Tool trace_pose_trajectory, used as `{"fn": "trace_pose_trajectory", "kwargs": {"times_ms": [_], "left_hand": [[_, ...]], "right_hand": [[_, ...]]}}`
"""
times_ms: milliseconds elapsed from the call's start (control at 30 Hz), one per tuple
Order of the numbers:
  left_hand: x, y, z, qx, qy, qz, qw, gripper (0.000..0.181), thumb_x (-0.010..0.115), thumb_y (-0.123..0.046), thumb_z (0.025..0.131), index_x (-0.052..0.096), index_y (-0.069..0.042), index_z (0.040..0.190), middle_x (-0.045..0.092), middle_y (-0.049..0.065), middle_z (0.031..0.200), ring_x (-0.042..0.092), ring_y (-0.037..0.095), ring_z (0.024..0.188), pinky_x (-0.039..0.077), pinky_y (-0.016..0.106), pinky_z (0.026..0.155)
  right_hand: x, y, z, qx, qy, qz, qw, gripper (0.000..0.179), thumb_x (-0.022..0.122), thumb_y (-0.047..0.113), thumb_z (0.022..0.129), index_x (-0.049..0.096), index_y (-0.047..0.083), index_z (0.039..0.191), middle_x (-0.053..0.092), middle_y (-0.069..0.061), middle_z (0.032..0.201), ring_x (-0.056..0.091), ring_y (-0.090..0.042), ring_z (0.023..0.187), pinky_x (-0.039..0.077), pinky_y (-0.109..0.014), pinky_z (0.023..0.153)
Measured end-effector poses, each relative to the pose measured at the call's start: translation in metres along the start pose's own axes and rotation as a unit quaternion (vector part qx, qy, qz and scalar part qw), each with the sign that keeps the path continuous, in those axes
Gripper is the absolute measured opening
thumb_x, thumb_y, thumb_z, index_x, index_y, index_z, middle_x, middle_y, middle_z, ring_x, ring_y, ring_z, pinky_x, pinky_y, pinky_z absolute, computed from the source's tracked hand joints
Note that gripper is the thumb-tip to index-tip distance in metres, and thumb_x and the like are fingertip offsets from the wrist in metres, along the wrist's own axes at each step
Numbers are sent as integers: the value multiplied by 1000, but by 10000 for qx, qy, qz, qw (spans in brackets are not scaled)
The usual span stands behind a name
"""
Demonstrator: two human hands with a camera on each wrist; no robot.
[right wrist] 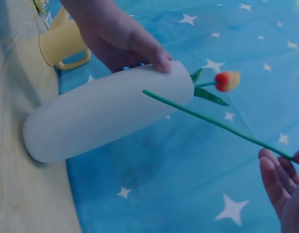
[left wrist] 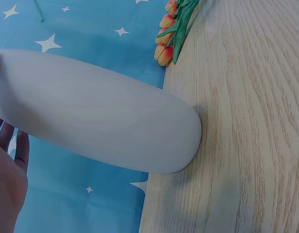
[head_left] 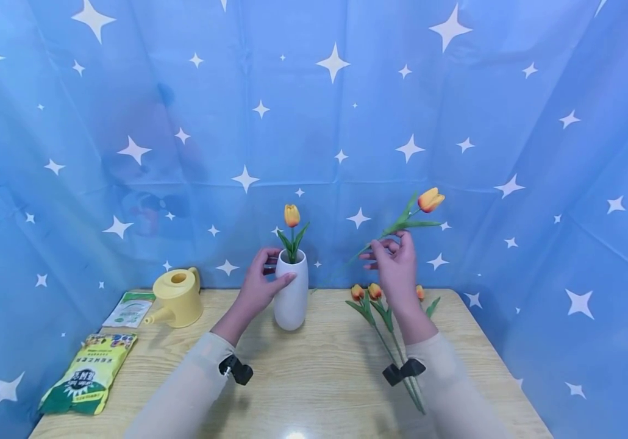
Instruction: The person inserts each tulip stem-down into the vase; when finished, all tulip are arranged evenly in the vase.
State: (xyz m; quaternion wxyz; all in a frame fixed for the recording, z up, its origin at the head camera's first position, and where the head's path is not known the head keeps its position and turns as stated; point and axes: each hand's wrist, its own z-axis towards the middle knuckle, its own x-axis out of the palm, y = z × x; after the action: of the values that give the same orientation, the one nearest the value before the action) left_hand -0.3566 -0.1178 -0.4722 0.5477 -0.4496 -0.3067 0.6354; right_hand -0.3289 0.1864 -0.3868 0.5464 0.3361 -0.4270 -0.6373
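Observation:
A white vase (head_left: 291, 299) stands upright on the table with one yellow-orange tulip (head_left: 292, 216) in its mouth. My left hand (head_left: 259, 283) grips the vase near its top, thumb on the near side and fingers around the left. Above the table to the right, my right hand (head_left: 396, 268) pinches the stem of another tulip (head_left: 431, 200), its bloom up to the right. In the right wrist view that tulip's green stem (right wrist: 212, 121) slants toward the vase, its lower end overlapping the vase's side. Under the right forearm lie several tulips (head_left: 374, 291) on the table.
At the left a yellow watering can (head_left: 182, 302) stands beside a white-and-green packet (head_left: 129, 309). Nearer lies a yellow-and-green bag (head_left: 90, 373). Behind the wooden table (head_left: 303, 390) hangs a blue curtain (head_left: 303, 122) with white stars.

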Motion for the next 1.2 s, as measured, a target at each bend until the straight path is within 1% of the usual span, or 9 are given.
{"fn": "trace_pose_trajectory", "kwargs": {"times_ms": [133,267,367,567,767,900,1000,1100,1200], "left_hand": [[0,0,0,-16,18,-26,10000,60,89,-34,98,57,-15,145,60,9,142,60,34,130,46,66,116],[-1,0,0,-87,42,-12,10000,62,89,-34,97,56,-16,146,60,9,143,60,33,131,46,67,117],[-1,0,-1,-92,14,-16,10000,61,90,-34,97,57,-16,145,60,9,143,60,33,131,46,67,117],[-2,1,0,-29,-20,32,10000,61,89,-35,97,58,-15,145,60,9,142,60,34,130,47,66,116],[-2,0,0,-122,46,81,9999,62,89,-36,98,57,-15,146,60,9,143,60,33,131,49,62,116],[-1,-1,0,-135,6,18,9999,62,89,-34,97,57,-16,146,60,9,143,60,34,131,47,67,116],[-1,0,0,-102,-2,32,9999,61,89,-35,97,57,-16,145,60,9,142,60,34,131,46,68,116],[-1,1,1,-82,16,28,10000,60,88,-36,98,58,-15,145,60,10,142,60,35,130,46,68,116],[0,1,0,-75,24,10,10000,60,89,-34,98,58,-14,144,60,10,141,60,35,130,46,67,116]], "right_hand": [[4,8,7,-206,-50,131,9997,31,67,17,112,48,9,135,69,-24,106,81,-33,88,68,-41,74],[9,16,15,-488,-212,248,9983,27,67,16,112,50,9,133,69,-17,100,81,-27,86,68,-41,75],[12,21,21,-662,-334,273,9969,23,67,17,112,52,12,129,70,-16,97,80,-24,87,67,-40,75],[18,28,33,-867,-387,269,9951,21,68,21,112,54,13,126,74,-22,100,80,-24,87,67,-37,75],[24,30,41,-1005,-420,232,9938,23,68,22,112,54,10,125,73,-31,105,80,-24,87,67,-37,76],[31,32,46,-1108,-377,187,9930,24,67,22,113,54,7,126,74,-28,105,80,-22,87,67,-38,76],[37,32,48,-1231,-314,154,9918,23,67,18,112,54,6,126,76,-23,100,79,-21,84,67,-37,73],[43,32,50,-1346,-167,86,9907,24,67,15,112,54,2,127,76,-21,97,79,-19,82,66,-35,70],[49,31,52,-1380,40,-2,9904,26,68,15,112,54,-1,128,76,-23,98,79,-19,82,65,-34,69]]}}
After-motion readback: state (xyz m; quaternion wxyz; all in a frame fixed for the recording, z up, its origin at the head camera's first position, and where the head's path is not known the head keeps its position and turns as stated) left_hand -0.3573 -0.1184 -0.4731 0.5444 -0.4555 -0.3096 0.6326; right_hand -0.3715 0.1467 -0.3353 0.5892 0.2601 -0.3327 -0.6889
